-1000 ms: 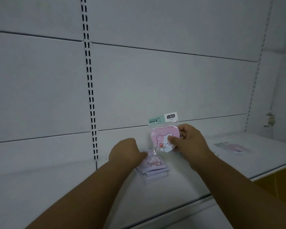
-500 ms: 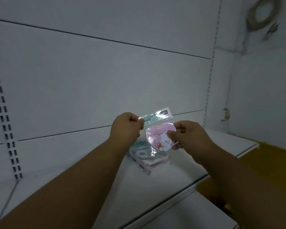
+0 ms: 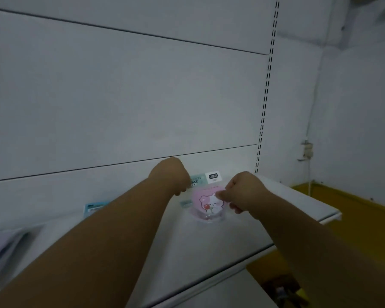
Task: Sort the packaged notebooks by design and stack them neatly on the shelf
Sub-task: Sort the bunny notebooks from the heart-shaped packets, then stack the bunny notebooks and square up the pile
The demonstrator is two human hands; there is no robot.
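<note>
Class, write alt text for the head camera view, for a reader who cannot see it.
Two hands hold a packaged pink heart-shaped notebook low over a white shelf: the left hand grips its header, the right hand pinches its side. More packets lie blurred at the far left.

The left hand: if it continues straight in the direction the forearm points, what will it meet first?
Probably the white back panel behind the shelf. The left hand, pinching the packaged notebook, points up and away toward it, though depth is unclear.

Three notebook packages [image 3: 207, 203], two hands [image 3: 171, 174], one shelf [image 3: 293, 196].
</note>
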